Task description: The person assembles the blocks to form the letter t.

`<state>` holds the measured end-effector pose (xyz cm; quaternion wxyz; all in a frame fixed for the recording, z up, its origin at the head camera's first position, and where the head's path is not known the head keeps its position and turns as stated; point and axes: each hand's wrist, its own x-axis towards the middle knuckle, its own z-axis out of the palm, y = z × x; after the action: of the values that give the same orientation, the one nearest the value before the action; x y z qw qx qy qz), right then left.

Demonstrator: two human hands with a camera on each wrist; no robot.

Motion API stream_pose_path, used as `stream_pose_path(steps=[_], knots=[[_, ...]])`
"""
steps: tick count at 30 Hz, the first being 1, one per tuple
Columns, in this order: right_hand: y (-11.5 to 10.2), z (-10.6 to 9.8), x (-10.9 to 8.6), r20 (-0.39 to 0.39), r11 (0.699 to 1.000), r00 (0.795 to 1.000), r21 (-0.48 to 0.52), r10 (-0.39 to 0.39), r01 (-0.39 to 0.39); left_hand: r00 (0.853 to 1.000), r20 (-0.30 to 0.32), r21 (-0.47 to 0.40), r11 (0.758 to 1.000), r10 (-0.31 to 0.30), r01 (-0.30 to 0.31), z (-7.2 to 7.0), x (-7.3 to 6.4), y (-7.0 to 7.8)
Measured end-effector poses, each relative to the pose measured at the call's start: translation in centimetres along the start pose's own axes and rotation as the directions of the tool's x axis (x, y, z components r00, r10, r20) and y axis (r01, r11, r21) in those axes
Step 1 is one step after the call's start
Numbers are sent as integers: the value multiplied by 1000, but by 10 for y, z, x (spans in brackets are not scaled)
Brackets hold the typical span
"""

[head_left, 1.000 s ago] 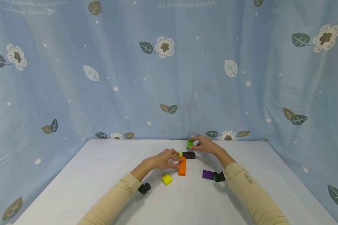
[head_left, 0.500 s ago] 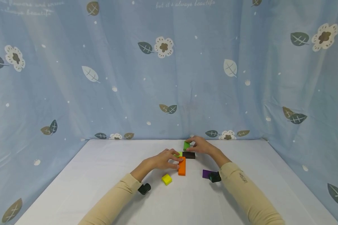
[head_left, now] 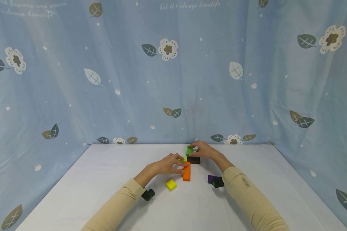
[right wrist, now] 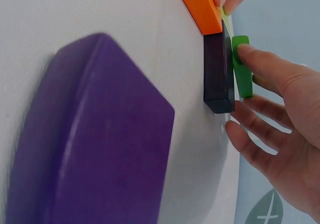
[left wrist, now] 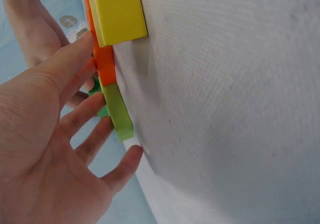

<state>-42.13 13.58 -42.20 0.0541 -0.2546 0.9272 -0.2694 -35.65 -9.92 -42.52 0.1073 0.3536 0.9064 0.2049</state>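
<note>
My right hand pinches a green block between thumb and fingers, just beyond the dark block. In the right wrist view the green block lies close alongside the dark block; I cannot tell whether they touch. My left hand rests its fairly straight fingers on the orange block and the lime block. The lime block is partly hidden by those fingers in the head view. Orange, lime and dark blocks meet at their ends.
A yellow block lies on the white table near the left hand. A purple block lies at the right, partly hidden by the black wrist camera. Behind the table hangs a blue patterned curtain.
My right hand has moved left and slightly nearer with the green block, which now stands behind the joint of the lime and dark blocks. The left hand has stayed in place.
</note>
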Motion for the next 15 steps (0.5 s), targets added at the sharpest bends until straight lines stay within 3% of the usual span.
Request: stream_pose_path(steps=[5,15], knots=[[-2,2,2,5,1000,1000,-4,23,-23,1000,-8,4,1000,15,-15,1,-1,0],[-1,5,4,19,1000,1000,15,-15,15,999,-19,3,1000,26,-26,1,0,-1]])
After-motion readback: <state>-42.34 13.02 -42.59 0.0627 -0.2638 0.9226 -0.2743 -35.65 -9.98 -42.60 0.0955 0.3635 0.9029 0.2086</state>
